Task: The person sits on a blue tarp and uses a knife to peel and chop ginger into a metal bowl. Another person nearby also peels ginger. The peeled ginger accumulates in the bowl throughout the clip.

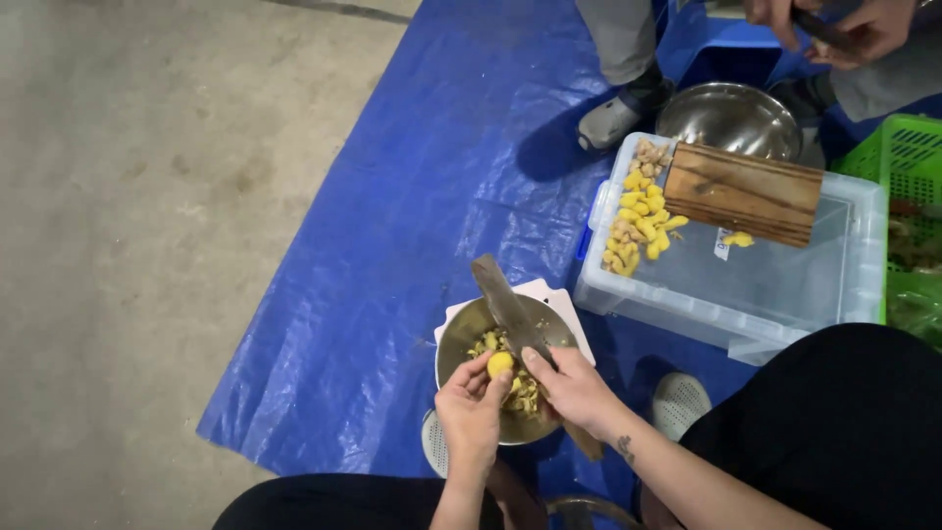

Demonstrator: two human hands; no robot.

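Peeling step, by the look of it — over the steel bowl (461, 339), the left hand (469, 407) pinches a yellow root piece (500, 364) in its fingers; the right hand (571, 391) grips a cleaver (510, 309). Next the blade must shave thinly — away from the fingertips.

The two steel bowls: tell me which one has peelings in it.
The steel bowl under the person's left hand and right hand holds peelings; the far bowl beside the clear plastic box looks empty.
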